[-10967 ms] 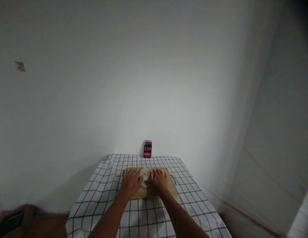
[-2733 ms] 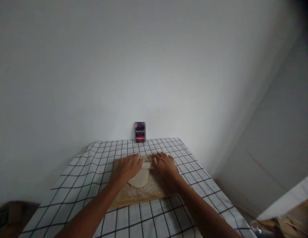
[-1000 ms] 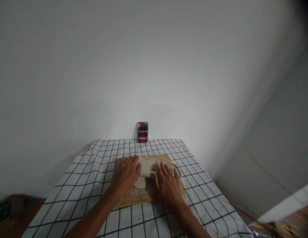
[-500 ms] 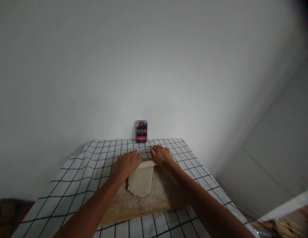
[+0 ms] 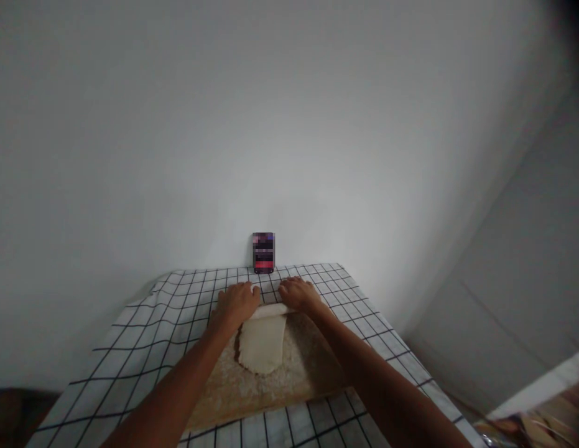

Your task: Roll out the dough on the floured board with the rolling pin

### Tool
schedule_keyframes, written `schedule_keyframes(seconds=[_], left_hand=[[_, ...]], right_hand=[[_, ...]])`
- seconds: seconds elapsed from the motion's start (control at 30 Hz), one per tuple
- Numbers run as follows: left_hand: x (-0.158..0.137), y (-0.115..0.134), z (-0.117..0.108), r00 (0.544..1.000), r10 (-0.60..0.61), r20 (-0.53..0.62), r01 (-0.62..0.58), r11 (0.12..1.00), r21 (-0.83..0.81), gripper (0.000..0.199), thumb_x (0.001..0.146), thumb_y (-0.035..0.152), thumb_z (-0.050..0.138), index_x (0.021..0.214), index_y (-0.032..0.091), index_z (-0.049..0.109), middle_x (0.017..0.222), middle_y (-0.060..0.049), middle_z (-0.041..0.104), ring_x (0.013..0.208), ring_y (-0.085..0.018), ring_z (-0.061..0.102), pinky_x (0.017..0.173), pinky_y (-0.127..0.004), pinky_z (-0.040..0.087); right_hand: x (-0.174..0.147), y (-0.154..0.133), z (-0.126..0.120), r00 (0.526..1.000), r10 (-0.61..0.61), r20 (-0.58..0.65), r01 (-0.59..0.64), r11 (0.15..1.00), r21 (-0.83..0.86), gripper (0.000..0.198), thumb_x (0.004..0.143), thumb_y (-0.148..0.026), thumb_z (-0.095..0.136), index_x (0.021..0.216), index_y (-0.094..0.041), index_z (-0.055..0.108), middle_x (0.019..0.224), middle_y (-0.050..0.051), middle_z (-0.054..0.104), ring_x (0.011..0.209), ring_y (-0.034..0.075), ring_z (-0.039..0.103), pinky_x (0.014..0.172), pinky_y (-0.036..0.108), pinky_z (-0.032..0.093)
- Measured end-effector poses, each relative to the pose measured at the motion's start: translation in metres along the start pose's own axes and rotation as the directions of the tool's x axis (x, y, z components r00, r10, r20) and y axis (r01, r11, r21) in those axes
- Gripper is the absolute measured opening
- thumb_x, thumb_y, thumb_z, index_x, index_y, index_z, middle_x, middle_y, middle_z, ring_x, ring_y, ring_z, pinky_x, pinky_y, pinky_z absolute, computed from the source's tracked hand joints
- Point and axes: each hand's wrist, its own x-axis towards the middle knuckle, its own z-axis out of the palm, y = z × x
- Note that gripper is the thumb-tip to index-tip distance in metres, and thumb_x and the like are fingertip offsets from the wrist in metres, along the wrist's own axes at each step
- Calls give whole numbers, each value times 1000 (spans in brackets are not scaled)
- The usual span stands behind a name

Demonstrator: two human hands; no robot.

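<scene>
A flattened sheet of pale dough lies on a floured wooden board. Across its far end runs a pale rolling pin; whether some dough is wrapped around it I cannot tell. My left hand is closed over the pin's left end, fingers curled down. On the right end, my right hand is curled over in the same way. Both hands cover the pin's ends, so only its middle shows. Flour is scattered over the board around the dough.
A white cloth with black grid lines covers the table. Behind the board a phone-like dark object, its face pixelated, leans on the white wall. Blurred items lie beyond the table at lower right.
The fingers of my right hand are curled more closely over the pin than before. My left hand has shifted slightly left in view; the whole scene sits a little lower. The dough sheet looks much the same.
</scene>
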Motion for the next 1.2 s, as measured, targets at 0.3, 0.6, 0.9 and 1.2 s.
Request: schedule_keyframes(seconds=[0.3, 0.6, 0.9, 1.2], left_hand=[[-42, 13, 2, 985, 30, -168, -38, 998, -45, 53, 102, 34, 46, 148, 14, 62, 156, -17, 62, 150, -37, 52, 123, -61, 41], [-94, 9, -11, 978, 136, -161, -160, 976, -147, 50, 102, 28, 41, 147, 25, 64, 158, -5, 62, 154, -26, 49, 132, -57, 28], [-103, 14, -15, 968, 125, -216, -153, 981, -118, 46, 104, 30, 41, 137, 26, 72, 149, -7, 70, 144, -29, 60, 132, -64, 27], [-66, 8, -4, 977, 120, -175, -131, 990, -51, 46, 106, 33, 36, 119, 22, 79, 118, -15, 83, 111, -31, 76, 96, -48, 59]], right_hand=[[-83, -21, -4, 997, -13, -80, 7, 997, -76, 44, 113, -36, 32, 130, -21, 70, 148, 16, 64, 146, 31, 51, 117, 56, 41], [-173, -66, 21, 981, 91, -172, -85, 995, 44, 57, 112, -39, 34, 162, -14, 45, 168, 17, 43, 156, 32, 40, 127, 57, 33], [-156, -53, 23, 973, 70, -221, -64, 997, 33, 54, 113, -47, 33, 158, -24, 51, 168, 12, 45, 160, 32, 32, 129, 66, 19], [-94, -29, -3, 977, -18, -212, 11, 999, -34, 52, 115, -46, 27, 117, -24, 74, 127, 11, 75, 121, 23, 68, 107, 40, 48]])
